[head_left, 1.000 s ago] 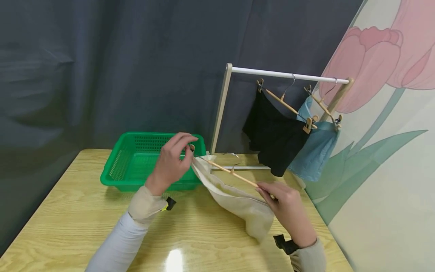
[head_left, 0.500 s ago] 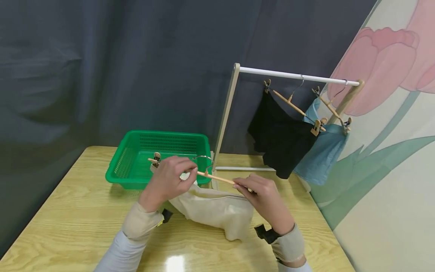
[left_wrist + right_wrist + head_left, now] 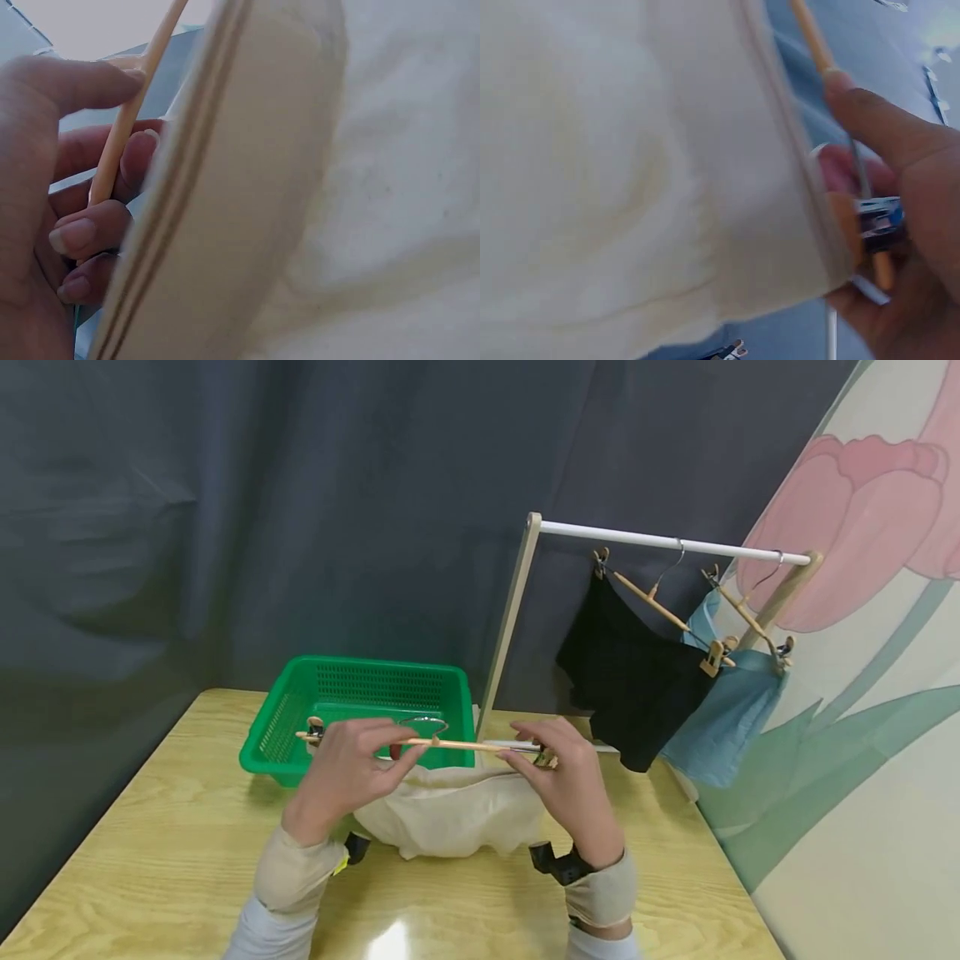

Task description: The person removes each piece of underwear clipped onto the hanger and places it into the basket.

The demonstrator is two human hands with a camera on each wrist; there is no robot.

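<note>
A wooden clip hanger (image 3: 459,745) lies nearly level between both hands in the head view, its metal hook pointing up and away. My left hand (image 3: 348,770) pinches the bar left of the hook, with fingers curled around it in the left wrist view. At the bar's other end, my right hand (image 3: 567,781) pinches the hanger beside its right clip (image 3: 883,223). From the hanger droops a cream cloth garment (image 3: 457,817), whose stitched waistband fills much of both wrist views. The left clip (image 3: 316,728) sticks out past my left hand, over the basket.
A green plastic basket (image 3: 258,731) stands behind my left hand on the wooden table (image 3: 150,852). On the right, a rack with a white rail (image 3: 615,535) bears black shorts (image 3: 637,672) and a light blue garment (image 3: 720,718) on clip hangers. A painted wall closes the right side.
The hanger and cream garment have moved left and turned level. My left hand has gone from the left clip to the bar; my right hand has slid along toward the right clip.
</note>
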